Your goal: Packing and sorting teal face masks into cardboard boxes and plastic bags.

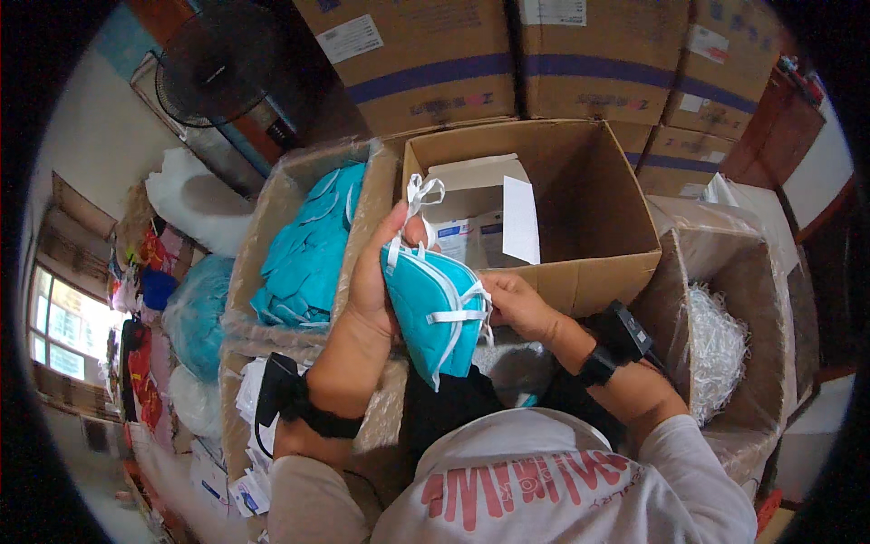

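Observation:
A few teal fold-flat face masks with white trim and white straps are held together in front of my chest. My left hand grips them along their left edge, its fingers closed. A white strap loop stands up by the fingertips of that hand. At the masks' right edge, my right hand is closed in a pinch where the white straps gather. Whether its fingers hold a strap or the mask edge is hard to see. Each wrist wears a black strapped device.
A cardboard box ahead holds an upright small carton and white packets. The left box is heaped with teal masks. In the right plastic-lined box lies a pile of white straps. Stacked cartons and a fan stand behind.

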Tool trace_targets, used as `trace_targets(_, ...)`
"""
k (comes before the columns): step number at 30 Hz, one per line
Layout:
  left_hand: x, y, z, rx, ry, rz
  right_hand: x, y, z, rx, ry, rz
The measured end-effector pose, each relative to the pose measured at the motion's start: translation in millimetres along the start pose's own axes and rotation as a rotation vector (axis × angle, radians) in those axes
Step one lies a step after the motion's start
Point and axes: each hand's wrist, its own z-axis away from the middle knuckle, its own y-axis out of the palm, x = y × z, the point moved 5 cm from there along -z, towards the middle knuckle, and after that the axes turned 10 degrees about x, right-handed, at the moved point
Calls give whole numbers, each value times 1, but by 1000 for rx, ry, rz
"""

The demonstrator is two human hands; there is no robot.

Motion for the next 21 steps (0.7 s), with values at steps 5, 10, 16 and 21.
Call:
trace_targets(5,-25,-4,2,-49,91,-113,0,-12,-1,-17,-32,-137)
trace_targets(10,-39,10,-2,-36,98,-126,9,20,-6,114,187,-44)
trace_targets(16,-68,-9,1,-116,256,-246,1,38,9,467,201,-254)
trace_targets(21,-84,-27,14,-132,340,-266,4,57,28,520,182,-111)
